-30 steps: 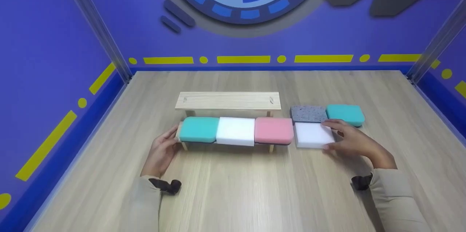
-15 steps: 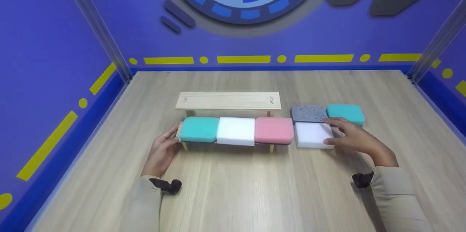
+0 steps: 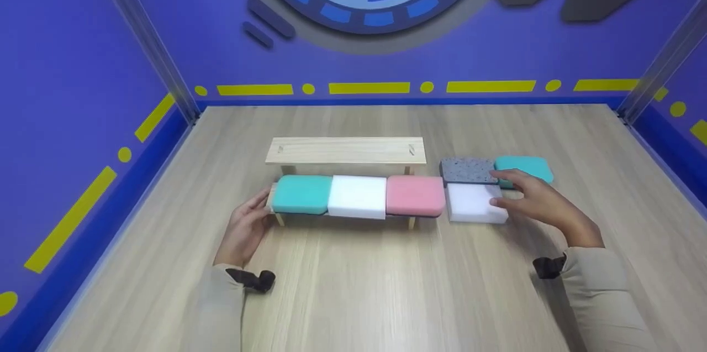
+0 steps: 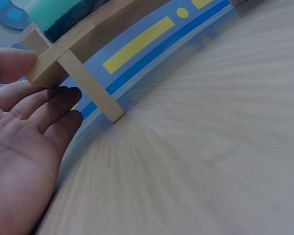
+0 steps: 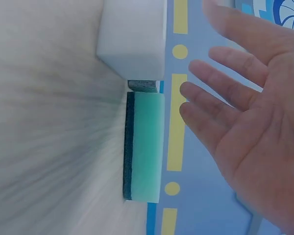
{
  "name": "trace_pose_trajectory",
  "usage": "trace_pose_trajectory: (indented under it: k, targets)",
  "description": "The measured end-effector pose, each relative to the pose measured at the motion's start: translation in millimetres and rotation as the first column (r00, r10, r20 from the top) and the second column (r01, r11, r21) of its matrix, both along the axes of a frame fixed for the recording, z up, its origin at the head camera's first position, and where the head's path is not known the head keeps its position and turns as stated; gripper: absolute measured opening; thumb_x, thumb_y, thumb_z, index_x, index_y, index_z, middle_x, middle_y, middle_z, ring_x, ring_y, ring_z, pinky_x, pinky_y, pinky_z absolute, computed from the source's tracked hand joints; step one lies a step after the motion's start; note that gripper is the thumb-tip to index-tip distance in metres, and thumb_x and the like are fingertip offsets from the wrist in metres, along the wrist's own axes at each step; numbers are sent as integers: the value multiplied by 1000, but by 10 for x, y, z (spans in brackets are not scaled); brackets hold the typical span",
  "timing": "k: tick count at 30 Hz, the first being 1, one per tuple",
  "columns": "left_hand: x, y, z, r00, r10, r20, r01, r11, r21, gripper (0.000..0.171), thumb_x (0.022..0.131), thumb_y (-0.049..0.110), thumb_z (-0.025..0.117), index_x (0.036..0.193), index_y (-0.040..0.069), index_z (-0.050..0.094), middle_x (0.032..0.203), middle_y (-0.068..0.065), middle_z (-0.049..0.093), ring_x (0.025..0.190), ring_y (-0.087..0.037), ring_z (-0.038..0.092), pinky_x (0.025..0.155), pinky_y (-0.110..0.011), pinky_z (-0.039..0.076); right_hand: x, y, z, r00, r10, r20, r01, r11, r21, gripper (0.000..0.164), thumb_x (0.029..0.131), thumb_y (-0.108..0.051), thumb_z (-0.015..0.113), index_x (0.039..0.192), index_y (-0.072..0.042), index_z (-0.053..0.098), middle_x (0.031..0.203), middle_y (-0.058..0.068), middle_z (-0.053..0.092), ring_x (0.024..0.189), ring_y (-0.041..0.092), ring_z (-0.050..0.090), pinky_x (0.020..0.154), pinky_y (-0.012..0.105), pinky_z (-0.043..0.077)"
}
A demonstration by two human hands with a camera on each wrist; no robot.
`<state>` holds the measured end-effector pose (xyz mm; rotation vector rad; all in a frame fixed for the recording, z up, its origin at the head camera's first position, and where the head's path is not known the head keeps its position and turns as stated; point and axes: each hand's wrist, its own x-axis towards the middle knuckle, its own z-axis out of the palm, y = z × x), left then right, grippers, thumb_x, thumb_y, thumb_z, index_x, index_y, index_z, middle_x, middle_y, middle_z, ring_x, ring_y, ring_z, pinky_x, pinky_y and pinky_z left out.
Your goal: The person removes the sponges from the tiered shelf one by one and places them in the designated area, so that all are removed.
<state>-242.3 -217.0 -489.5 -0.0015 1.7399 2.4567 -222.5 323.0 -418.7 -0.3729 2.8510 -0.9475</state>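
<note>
In the head view, my left hand (image 3: 243,230) holds the left end of a small wooden stand (image 3: 272,193). Its thumb presses the end of the board in the left wrist view, with the fingers bent beneath. Side by side on this stand lie a teal sponge (image 3: 302,194), a white sponge (image 3: 357,196) and a pink sponge (image 3: 415,195). My right hand (image 3: 538,200) hovers over the right edge of a second white sponge (image 3: 474,201) on the table. The right wrist view shows its fingers (image 5: 225,85) spread and raised, gripping nothing.
Behind the loaded stand is another wooden stand (image 3: 346,151) with a bare top. A grey speckled sponge (image 3: 467,169) and a second teal sponge (image 3: 525,167) lie behind the loose white sponge. Blue printed walls (image 3: 353,73) enclose the wooden table (image 3: 353,285).
My right hand has let go of the loose white sponge and risen slightly up and away. The left hand keeps its hold on the stand, and the sponges stay put.
</note>
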Motion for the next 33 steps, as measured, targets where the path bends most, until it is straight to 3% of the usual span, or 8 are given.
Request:
trace_pose_trajectory:
  k: [7, 13, 15, 18, 21, 24, 28, 33]
  targets:
    - [6, -12, -7, 1000, 10, 19, -10, 1000, 2, 56, 94, -6, 42, 148, -6, 27, 156, -17, 28, 126, -9, 49, 108, -28, 38, -23, -64, 70, 998, 10, -56, -11, 999, -30, 66, 92, -35, 64, 142, 2, 42, 146, 27, 38, 131, 46, 39, 103, 63, 36]
    - [-1, -15, -17, 1000, 22, 17, -23, 1000, 6, 55, 93, -8, 41, 147, -7, 28, 156, -19, 28, 139, -21, 36, 117, -38, 26, -49, -142, 136, 994, 20, -109, -26, 998, -56, 65, 91, -35, 65, 141, 0, 44, 144, 22, 43, 133, 42, 39, 105, 63, 34]
    - [0, -10, -14, 1000, 22, 19, -22, 1000, 17, 56, 93, -8, 41, 147, -7, 28, 156, -19, 28, 137, -18, 38, 117, -38, 25, -54, -166, 156, 991, 29, -133, -37, 998, -59, 65, 90, -35, 66, 141, -1, 45, 143, 20, 44, 133, 41, 40, 105, 62, 34]
    - [3, -6, -5, 1000, 21, 22, -22, 999, 24, 56, 93, -8, 42, 147, -7, 28, 156, -19, 28, 124, -7, 50, 115, -35, 30, -49, -206, 190, 987, 45, -154, -56, 996, -70, 64, 89, -34, 67, 141, -2, 45, 144, 19, 43, 132, 41, 40, 105, 62, 35]
    - [2, -8, -4, 1000, 15, 13, -16, 1000, 19, 56, 92, -8, 43, 146, -8, 29, 155, -20, 29, 119, -3, 53, 110, -29, 36, -46, -250, 220, 985, 61, -160, -76, 993, -90, 65, 89, -33, 68, 142, -4, 45, 145, 18, 42, 133, 40, 39, 105, 62, 35]
    - [1, -10, -8, 1000, 8, -1, -8, 1000, 6, 55, 92, -7, 43, 146, -8, 30, 155, -20, 29, 130, -11, 47, 109, -28, 37, -47, -296, 246, 984, 80, -162, -97, 990, -101, 65, 88, -33, 68, 142, -6, 45, 146, 17, 41, 133, 40, 39, 104, 61, 35]
    - [2, -2, -7, 1000, 3, -11, -3, 1000, 0, 55, 93, -6, 42, 146, -8, 29, 156, -20, 28, 143, -24, 30, 116, -36, 28, -51, -369, 281, 980, 107, -169, -120, 990, -73, 66, 87, -35, 70, 142, -7, 46, 146, 17, 41, 132, 40, 41, 103, 61, 37]
    - [-3, 6, 1, 1000, 1, -8, -1, 1000, 7, 54, 94, -6, 41, 147, -7, 28, 156, -19, 27, 145, -27, 25, 119, -40, 21, -64, -473, 302, 972, 148, -183, -157, 987, -33, 67, 85, -35, 71, 141, -7, 47, 144, 16, 44, 130, 38, 45, 103, 59, 39]
